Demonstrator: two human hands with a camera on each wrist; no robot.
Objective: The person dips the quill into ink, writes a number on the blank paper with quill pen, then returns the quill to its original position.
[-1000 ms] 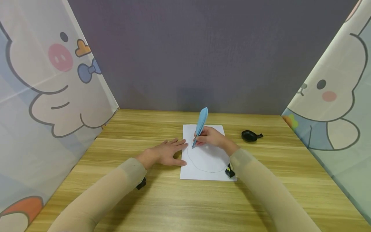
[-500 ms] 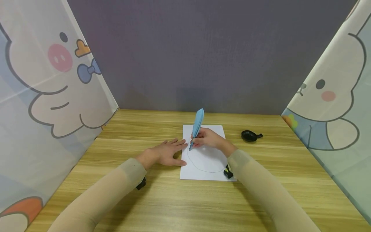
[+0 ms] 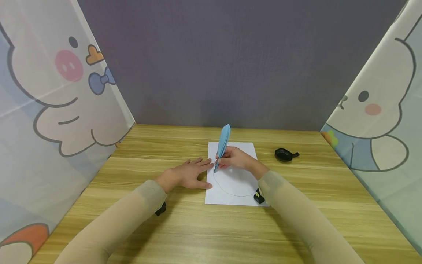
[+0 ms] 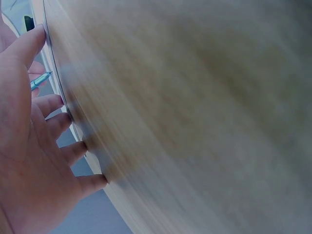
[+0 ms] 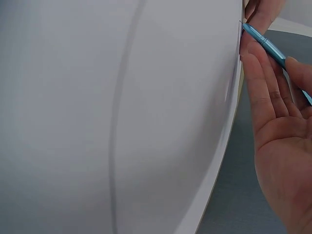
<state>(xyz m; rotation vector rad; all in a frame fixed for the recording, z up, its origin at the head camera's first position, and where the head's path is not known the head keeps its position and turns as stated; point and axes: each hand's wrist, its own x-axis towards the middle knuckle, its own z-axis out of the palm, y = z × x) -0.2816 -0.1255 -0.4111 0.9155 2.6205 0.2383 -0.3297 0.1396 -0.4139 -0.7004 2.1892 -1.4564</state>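
Note:
A light-blue feather pen (image 3: 223, 138) is pinched by my right hand (image 3: 236, 158), its tip on a white sheet of paper (image 3: 242, 179) near the left edge. Its metallic blue barrel (image 5: 267, 45) shows between thumb and fingers in the right wrist view. A thin, roughly round outline (image 3: 227, 193) is drawn on the sheet, and the pen tip stands at its left side. My left hand (image 3: 192, 175) rests flat with spread fingers, the fingertips on the paper's left edge. In the left wrist view this hand (image 4: 41, 146) is seen from the palm side.
A small round black object with a short tail (image 3: 284, 154) lies on the wooden table (image 3: 184, 234), right of the paper. Black wrist devices show at both sleeves, the right one (image 3: 259, 196) over the paper's lower right corner. A grey panel (image 3: 211, 66) rises behind; cartoon-printed cloth hangs on both sides.
My right hand has moved the feather pen a little left and toward me, along the outline's left side. The left hand and the paper have stayed in place.

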